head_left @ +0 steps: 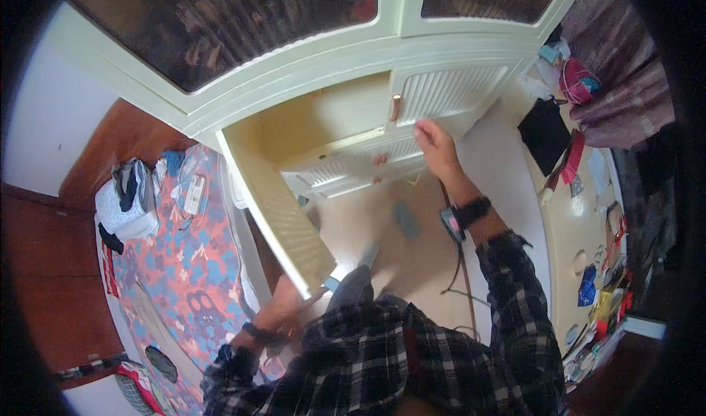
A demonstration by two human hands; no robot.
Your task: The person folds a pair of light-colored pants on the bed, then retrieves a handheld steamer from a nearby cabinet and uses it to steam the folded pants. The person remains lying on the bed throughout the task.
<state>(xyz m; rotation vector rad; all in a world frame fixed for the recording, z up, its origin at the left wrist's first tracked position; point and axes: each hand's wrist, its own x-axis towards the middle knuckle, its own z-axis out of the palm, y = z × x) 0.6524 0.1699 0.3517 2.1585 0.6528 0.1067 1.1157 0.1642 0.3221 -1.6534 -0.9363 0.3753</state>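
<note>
Two hands at cupboard | left hand (276,309) grips open louvred door (283,217) at its lower edge | right hand (434,145) touches shut door (452,92), fingers loose, holding nothing | doors stiff, light; take by edge.

I wear a checked shirt (412,357) in dark blue, black and white squares. Its long sleeves go down both my arms, and the cuffs are pushed up a bit. On my right wrist sits a black band (471,211) with a small dark box clipped to it. My left wrist has a black band (254,333) too.
</note>
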